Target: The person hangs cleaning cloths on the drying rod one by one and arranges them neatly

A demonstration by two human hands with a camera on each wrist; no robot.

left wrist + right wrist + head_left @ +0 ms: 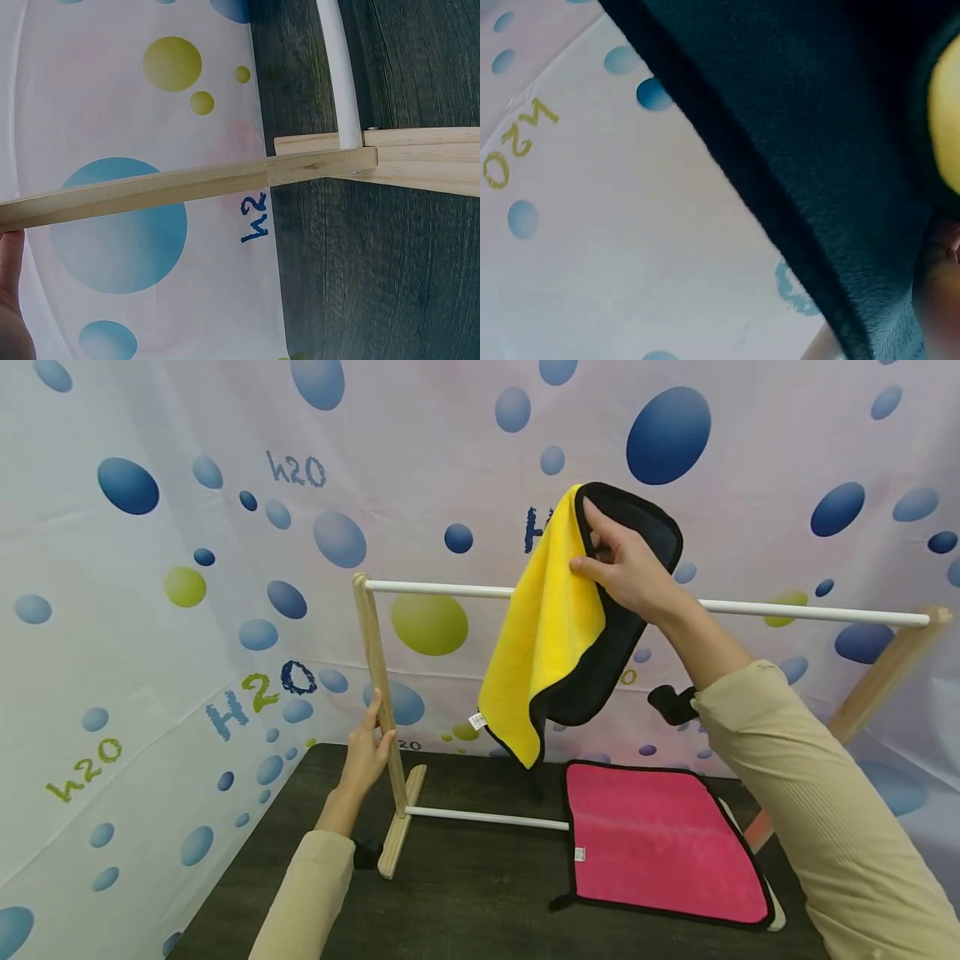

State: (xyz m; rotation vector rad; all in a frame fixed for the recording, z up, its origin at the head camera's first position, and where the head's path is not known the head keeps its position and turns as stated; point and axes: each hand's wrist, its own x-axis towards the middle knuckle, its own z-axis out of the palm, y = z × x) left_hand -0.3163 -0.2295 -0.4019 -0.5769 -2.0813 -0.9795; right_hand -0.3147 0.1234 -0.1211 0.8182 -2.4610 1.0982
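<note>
My right hand [630, 568] pinches a yellow and dark grey microfibre cloth [540, 643] by its black-edged upper part. The cloth hangs folded in front of the rack's white top bar [435, 588], with a small white tag at its lower left corner. In the right wrist view, its dark side [780, 112] fills much of the picture. My left hand [365, 756] holds the left wooden post [372, 643] of the rack, its thumb against the post; some fingers are hidden. The left wrist view shows the post [150, 191] with a bit of the hand at the edge.
A pink cloth [660, 843] with black edging lies flat on the dark table [480, 902], right of centre. The rack's lower white bar [487, 817] runs just above the table toward it. Behind stands a dotted curtain [225, 527]. The right post [873, 685] is partly behind my right arm.
</note>
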